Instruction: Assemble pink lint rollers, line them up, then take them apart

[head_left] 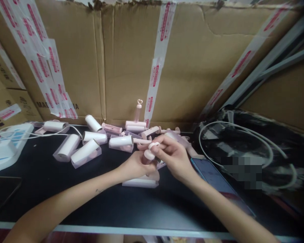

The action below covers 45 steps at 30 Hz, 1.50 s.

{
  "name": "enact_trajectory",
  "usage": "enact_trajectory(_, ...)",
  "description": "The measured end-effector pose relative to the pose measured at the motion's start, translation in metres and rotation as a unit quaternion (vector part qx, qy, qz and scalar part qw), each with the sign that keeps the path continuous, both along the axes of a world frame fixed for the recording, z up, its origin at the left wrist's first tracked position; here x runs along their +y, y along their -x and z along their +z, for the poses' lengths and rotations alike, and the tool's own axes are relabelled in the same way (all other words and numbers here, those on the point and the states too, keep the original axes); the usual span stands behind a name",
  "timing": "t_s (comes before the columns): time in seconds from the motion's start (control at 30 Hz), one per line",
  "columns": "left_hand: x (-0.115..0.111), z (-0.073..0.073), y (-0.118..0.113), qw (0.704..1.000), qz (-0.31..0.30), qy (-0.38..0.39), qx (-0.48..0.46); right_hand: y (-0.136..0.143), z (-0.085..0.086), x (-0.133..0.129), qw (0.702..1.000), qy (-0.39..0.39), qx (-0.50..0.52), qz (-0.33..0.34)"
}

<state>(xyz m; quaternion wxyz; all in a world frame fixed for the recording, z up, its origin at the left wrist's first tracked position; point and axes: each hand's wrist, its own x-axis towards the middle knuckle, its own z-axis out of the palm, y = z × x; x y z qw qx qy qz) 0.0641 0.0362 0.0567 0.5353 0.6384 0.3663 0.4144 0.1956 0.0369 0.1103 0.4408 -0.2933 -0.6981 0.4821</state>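
Gripping the tube point(146, 161) at frame centre, left hand point(135, 164) may slip if right hand point(176, 157), pinching its looped cap point(149, 155), jerks.

Held cap point(149, 155): smooth plastic, soft sheen. White rolls point(121, 141) smooth, satin-looking, with thin see-through plastic packaging point(96, 156) around some. Surface point(103, 206) smooth, faintly glossy — carton point(131, 60) behind it matt cardboard, its tape point(155, 72) shiny plastic film.
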Motion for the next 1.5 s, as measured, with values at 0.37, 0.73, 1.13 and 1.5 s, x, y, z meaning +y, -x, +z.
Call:
enact_trajectory(0.37, -0.002, 0.001, 0.002, 0.997, -0.033, -0.023, -0.069, 0.003, 0.008, -0.015, 0.972, -0.172, -0.121, -0.101)
enact_trajectory(0.73, -0.002, 0.003, 0.006, 0.995, -0.048, -0.037, -0.08, 0.006, 0.014, -0.024, 0.91, -0.291, -0.247, -0.162)
enact_trajectory(1.13, -0.004, 0.011, 0.013, 0.996, -0.056, -0.063, 0.024, -0.002, -0.011, -0.016, 0.972, -0.202, -0.107, -0.056)
enact_trajectory(1.5, -0.022, -0.007, 0.083, 0.927, -0.065, -0.121, 0.35, -0.056, -0.033, -0.02, 0.902, -0.244, -0.357, -0.002)
